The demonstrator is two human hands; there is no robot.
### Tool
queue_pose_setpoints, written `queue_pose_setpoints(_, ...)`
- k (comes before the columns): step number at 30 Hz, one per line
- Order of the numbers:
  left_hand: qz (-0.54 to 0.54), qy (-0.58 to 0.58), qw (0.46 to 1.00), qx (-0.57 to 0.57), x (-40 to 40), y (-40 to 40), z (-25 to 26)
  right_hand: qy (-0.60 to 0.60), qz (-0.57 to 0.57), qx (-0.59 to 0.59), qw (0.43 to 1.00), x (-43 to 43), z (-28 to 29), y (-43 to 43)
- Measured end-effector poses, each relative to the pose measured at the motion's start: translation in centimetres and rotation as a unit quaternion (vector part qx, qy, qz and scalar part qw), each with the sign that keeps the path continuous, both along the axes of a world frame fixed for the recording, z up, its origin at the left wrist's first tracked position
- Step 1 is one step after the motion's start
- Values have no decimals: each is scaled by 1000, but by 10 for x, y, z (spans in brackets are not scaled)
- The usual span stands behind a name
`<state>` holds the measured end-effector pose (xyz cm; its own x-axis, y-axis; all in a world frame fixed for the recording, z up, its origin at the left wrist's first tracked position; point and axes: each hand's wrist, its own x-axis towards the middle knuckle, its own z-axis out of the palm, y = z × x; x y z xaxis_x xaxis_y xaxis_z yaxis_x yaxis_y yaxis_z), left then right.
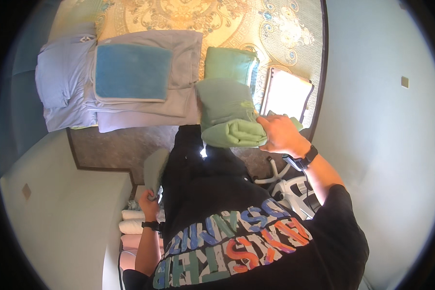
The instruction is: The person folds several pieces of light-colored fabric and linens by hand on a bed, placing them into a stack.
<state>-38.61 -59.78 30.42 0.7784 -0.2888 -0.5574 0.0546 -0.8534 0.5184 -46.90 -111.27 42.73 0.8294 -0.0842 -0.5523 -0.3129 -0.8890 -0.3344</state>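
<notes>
My right hand (281, 134) grips the right end of a folded green cloth (233, 132), beside the near edge of the patterned bed cover. A duller green folded cloth (224, 98) lies against its far side; whether they are one piece I cannot tell. Behind them is another green folded textile (228, 63) with a pale and blue edge. Down by my left thigh, my left hand (149, 208) has its fingers closed on a grey-green, blurred item (154, 168), seemingly fabric.
A blue folded textile (132, 72) rests on grey-mauve bedding (188, 50), with a pale pillow (63, 72) to the left. A white, dark-edged item (288, 90) lies right. Rolled textiles (132, 226) stand on shelving at lower left; a white chair base (293, 192) is beside my right leg.
</notes>
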Motion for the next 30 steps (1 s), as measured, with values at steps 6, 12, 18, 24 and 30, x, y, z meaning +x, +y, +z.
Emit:
queue_pose_setpoints(6,8,-72,997,-22,20,-1,-2,-199,12,63,978,-11,22,14)
queue_pose_setpoints(12,53,-128,982,-127,101,-85,79,-329,-88,101,935,-27,43,38)
queue_pose_setpoints(18,228,-14,884,-407,167,-147,171,-296,-136,165,931,-59,62,63)
queue_pose_setpoints(24,304,14,816,-492,231,-173,138,-291,-83,74,950,-76,107,78)
queue_pose_setpoints(30,8,-79,982,-170,214,-199,20,-303,-124,3,945,-85,133,84)
